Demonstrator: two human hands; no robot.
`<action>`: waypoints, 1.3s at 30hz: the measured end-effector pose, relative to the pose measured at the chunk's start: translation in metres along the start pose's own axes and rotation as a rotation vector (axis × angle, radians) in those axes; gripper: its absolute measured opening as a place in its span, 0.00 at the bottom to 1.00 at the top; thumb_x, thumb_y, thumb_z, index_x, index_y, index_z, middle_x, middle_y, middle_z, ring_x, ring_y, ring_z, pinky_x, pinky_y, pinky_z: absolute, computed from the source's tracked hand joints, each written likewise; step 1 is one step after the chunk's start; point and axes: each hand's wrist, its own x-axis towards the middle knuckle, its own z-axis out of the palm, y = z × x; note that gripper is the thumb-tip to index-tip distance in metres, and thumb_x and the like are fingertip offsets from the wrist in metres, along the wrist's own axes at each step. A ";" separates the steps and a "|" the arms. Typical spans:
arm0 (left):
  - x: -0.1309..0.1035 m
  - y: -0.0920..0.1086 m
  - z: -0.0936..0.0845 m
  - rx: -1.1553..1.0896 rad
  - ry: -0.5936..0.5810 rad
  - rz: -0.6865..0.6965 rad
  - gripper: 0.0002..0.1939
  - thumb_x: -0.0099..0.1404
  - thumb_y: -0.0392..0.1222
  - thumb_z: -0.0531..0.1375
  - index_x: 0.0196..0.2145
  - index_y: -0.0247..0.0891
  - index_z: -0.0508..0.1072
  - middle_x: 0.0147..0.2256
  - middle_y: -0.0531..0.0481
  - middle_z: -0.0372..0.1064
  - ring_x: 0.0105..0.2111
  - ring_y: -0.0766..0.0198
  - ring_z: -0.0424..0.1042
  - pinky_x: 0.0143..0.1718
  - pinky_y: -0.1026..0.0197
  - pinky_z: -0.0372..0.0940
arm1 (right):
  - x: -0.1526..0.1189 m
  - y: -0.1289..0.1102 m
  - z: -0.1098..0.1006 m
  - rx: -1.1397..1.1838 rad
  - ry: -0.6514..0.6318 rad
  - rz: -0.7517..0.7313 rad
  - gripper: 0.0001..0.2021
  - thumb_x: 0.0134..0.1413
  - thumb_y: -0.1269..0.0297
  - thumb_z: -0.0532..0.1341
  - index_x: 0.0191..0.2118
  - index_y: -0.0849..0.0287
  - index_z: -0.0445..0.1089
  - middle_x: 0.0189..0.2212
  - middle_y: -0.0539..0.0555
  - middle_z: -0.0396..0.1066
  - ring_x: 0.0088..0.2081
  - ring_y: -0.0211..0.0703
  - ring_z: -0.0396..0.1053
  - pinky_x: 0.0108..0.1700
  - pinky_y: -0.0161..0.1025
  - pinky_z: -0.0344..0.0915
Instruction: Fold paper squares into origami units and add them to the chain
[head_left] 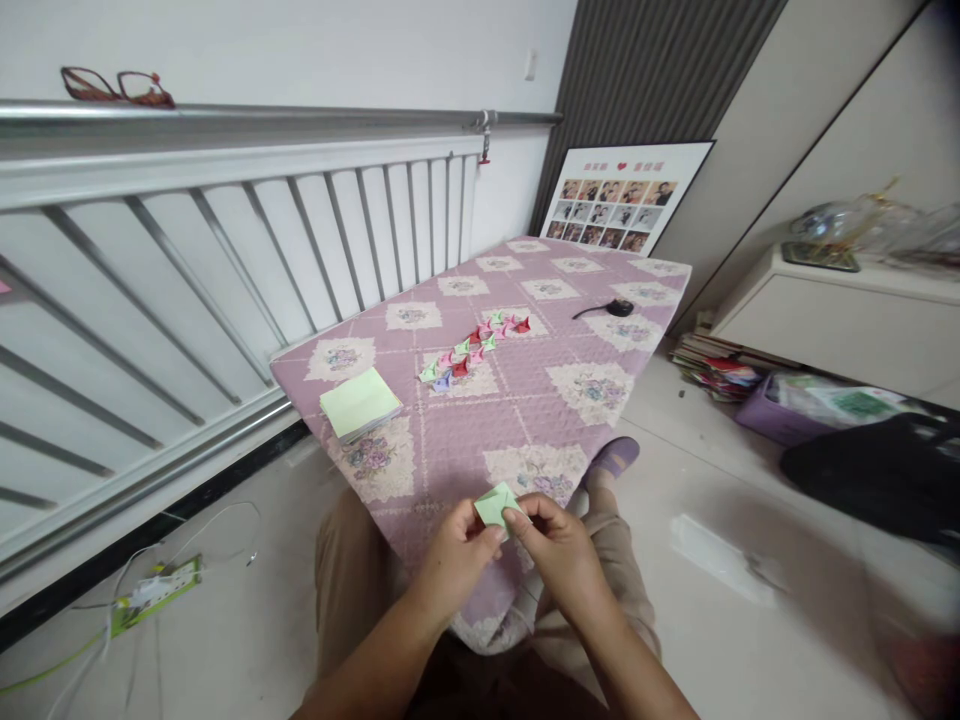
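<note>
Between my two hands is a small piece of folded light green paper (495, 503), held over the near corner of the table. My left hand (465, 545) pinches its left side, and my right hand (553, 540) grips the right side with the thumb on top. Creases show on the paper's upper face. Farther up the table, several small folded paper figures (460, 367) in red, pink, green and lilac stand in two slanting rows. A stack of square light green paper (360, 403) lies to the left, at the table's edge.
A purple floral cloth covers the table (517, 410). At the far right of it lies a black round object with a strap (619, 307). The white radiator (300, 240) runs along the left side. A power strip (156, 595) with cables is on the floor.
</note>
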 end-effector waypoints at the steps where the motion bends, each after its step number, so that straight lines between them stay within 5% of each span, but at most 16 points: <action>1: -0.001 -0.001 0.001 0.011 0.001 -0.024 0.11 0.60 0.42 0.59 0.40 0.35 0.68 0.34 0.50 0.69 0.28 0.68 0.65 0.32 0.64 0.60 | -0.001 0.001 0.000 0.000 0.013 0.003 0.16 0.49 0.49 0.63 0.23 0.57 0.67 0.22 0.50 0.66 0.27 0.40 0.62 0.31 0.36 0.61; 9: -0.002 -0.003 0.004 -0.029 -0.003 -0.069 0.19 0.60 0.45 0.60 0.47 0.35 0.70 0.36 0.48 0.70 0.27 0.69 0.65 0.30 0.64 0.60 | -0.004 0.004 0.004 0.085 0.042 0.043 0.18 0.45 0.46 0.65 0.23 0.56 0.67 0.21 0.50 0.67 0.27 0.40 0.63 0.32 0.37 0.62; 16: -0.003 0.001 0.003 -0.002 0.012 -0.062 0.13 0.58 0.43 0.60 0.39 0.33 0.73 0.25 0.54 0.63 0.23 0.71 0.58 0.27 0.65 0.56 | -0.003 0.007 0.005 0.110 0.011 0.030 0.16 0.47 0.48 0.64 0.26 0.57 0.68 0.23 0.50 0.67 0.28 0.40 0.64 0.33 0.37 0.62; 33: -0.005 0.000 -0.007 0.192 -0.041 -0.096 0.09 0.59 0.44 0.58 0.31 0.35 0.69 0.23 0.56 0.60 0.23 0.70 0.57 0.26 0.66 0.55 | 0.004 0.005 0.003 0.155 0.098 0.115 0.19 0.42 0.46 0.66 0.25 0.57 0.65 0.21 0.48 0.63 0.24 0.37 0.58 0.27 0.35 0.58; 39: -0.003 -0.003 -0.012 0.236 -0.045 -0.105 0.07 0.59 0.43 0.57 0.27 0.36 0.66 0.22 0.56 0.61 0.22 0.70 0.58 0.26 0.65 0.54 | 0.006 0.008 0.004 0.310 0.049 0.238 0.22 0.39 0.48 0.68 0.38 0.56 0.67 0.23 0.46 0.64 0.24 0.35 0.60 0.27 0.34 0.58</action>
